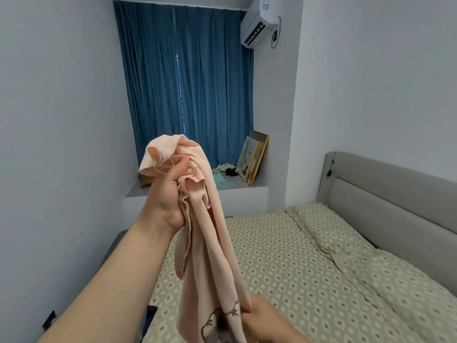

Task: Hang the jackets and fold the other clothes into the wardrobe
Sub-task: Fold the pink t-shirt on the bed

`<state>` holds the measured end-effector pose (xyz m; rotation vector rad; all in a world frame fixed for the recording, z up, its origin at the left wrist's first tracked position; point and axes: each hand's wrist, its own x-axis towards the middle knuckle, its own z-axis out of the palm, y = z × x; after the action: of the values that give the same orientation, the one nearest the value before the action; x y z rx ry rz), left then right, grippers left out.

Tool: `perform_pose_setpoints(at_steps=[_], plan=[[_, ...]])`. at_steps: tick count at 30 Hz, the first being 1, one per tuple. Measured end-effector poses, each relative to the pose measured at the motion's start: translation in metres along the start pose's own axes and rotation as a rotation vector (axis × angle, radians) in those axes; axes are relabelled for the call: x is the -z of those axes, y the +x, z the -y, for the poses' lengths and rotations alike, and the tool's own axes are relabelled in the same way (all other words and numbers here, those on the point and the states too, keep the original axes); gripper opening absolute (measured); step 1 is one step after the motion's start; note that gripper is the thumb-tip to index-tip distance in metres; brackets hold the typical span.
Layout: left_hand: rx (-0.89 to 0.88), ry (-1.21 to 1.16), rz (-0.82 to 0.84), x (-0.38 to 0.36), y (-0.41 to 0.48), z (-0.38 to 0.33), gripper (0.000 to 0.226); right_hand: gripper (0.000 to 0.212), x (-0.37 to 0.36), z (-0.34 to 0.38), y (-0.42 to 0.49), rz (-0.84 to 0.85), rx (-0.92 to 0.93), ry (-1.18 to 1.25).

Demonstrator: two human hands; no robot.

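A pale pink garment (210, 246) with a dark printed figure near its lower end hangs bunched in front of me above the bed. My left hand (168, 191) is raised and grips its upper, ruffled end, with a loose thread looping over the fingers. My right hand (262, 318) is low, near the bottom edge of the view, and pinches the garment's lower part. The wardrobe and the jackets are not in view.
A bed (309, 268) with a patterned beige sheet and a grey padded headboard (385, 204) fills the right and lower area. A window ledge (232, 186) under blue curtains (188, 82) holds framed pictures and small items. A dark cloth (150, 315) lies at the bed's left edge.
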<state>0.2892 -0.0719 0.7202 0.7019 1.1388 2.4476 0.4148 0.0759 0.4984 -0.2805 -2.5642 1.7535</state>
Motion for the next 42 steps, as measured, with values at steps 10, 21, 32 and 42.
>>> perform_pose_setpoints(at_steps=[10, 21, 32, 42], plan=[[0.334, 0.759, -0.044, 0.075, -0.003, 0.003, 0.020, 0.030, 0.060, 0.063, 0.017, -0.526, 0.075, 0.172], [0.134, 0.890, 0.373, 0.034, -0.038, 0.068, 0.047, 0.017, 0.044, 0.164, 0.019, -0.404, 0.410, -0.177], [0.382, -0.178, 0.041, 0.032, -0.027, 0.066, 0.025, 0.050, 0.070, 0.087, -0.005, 0.034, 0.074, 0.215], [0.346, -0.279, -0.063, 0.041, -0.016, 0.058, 0.036, 0.033, 0.058, 0.051, -0.003, 0.047, -0.195, 0.563]])
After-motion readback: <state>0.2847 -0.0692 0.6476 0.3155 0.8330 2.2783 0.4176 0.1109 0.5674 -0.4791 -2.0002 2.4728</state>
